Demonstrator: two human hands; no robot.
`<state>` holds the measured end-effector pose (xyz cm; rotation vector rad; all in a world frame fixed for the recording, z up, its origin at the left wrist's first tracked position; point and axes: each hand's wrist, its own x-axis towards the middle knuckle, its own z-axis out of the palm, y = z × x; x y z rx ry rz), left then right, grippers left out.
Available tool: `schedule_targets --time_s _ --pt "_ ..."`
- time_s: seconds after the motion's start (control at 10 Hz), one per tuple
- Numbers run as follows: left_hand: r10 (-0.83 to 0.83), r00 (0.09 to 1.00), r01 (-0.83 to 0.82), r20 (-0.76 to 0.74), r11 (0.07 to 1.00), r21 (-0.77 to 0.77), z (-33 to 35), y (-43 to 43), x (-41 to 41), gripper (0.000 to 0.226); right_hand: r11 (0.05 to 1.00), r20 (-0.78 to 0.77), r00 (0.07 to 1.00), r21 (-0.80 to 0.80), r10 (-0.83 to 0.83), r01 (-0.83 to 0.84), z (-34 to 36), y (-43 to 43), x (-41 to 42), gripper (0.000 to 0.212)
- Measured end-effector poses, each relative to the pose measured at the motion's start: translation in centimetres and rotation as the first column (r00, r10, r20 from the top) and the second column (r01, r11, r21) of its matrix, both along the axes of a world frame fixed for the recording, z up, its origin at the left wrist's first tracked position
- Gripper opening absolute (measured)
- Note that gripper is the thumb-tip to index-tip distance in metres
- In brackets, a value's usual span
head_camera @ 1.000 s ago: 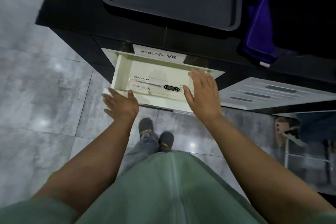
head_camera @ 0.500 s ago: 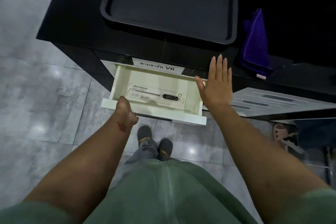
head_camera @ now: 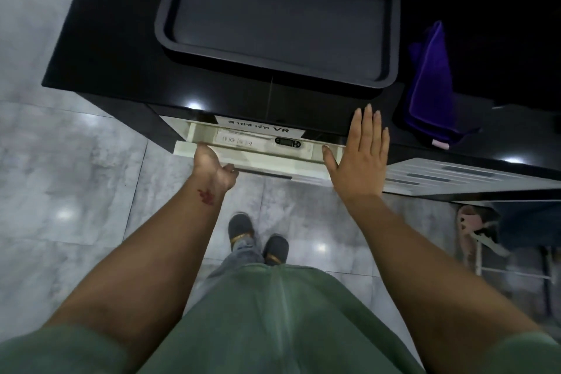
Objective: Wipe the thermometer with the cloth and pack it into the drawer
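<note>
The cream drawer (head_camera: 273, 162) under the black counter stands only a narrow gap out. Inside it lies the black digital thermometer (head_camera: 287, 142) on its white box (head_camera: 236, 140). My left hand (head_camera: 212, 165) presses on the left part of the drawer front, fingers curled down out of sight. Flat with its fingers spread, my right hand (head_camera: 359, 158) covers the drawer's right end and reaches onto the counter edge, holding nothing. The purple cloth (head_camera: 431, 85) lies crumpled on the counter at the right, away from both hands.
A large black tray (head_camera: 273, 64) sits on the counter (head_camera: 121, 55) above the drawer. A white slatted panel (head_camera: 455, 176) juts out at the right. My feet (head_camera: 258, 240) stand on grey tiles below; another person's foot (head_camera: 473, 222) shows at the right.
The drawer has slid almost fully in, pushed by my left hand. My right hand left the thermometer and drawer interior and now lies flat at the drawer's right end.
</note>
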<state>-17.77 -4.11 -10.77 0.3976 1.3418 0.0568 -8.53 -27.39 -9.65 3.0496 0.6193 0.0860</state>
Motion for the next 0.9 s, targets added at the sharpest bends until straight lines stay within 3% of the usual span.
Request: schedule_targets --time_s 0.2,0.3,0.5,0.6,0.7,0.9 --pt "0.080 0.993 -0.076 0.091 0.996 -0.037 -0.2 1.4 3.5 0.075 1.000 0.006 1.000 0.017 -0.006 0.006 -0.5 0.0 0.2 0.088" --pt "0.095 0.982 -0.092 0.166 0.995 -0.029 -1.1 2.2 4.7 0.047 1.000 0.011 1.000 0.004 -0.008 0.008 -0.6 0.0 0.3 0.089" --pt "0.068 0.988 -0.071 0.138 0.997 0.014 -2.0 2.6 4.7 0.043 1.000 0.002 1.000 0.007 -0.011 0.011 -0.5 0.2 0.1 0.092" --pt "-0.030 0.999 0.027 0.039 0.995 0.091 -0.2 1.7 4.4 0.055 1.000 -0.030 0.999 -0.026 -0.011 0.010 -0.1 0.2 0.1 0.093" --pt "-0.151 0.985 0.170 -0.084 0.937 0.306 1.0 1.3 3.7 0.059 0.998 -0.055 0.998 -0.061 0.005 -0.008 0.5 -0.2 -0.1 0.087" --pt "-0.202 0.929 0.346 -0.311 0.772 0.533 4.7 0.1 1.1 0.063 0.997 -0.179 0.984 -0.066 0.023 -0.035 2.9 -0.3 -0.1 0.080"
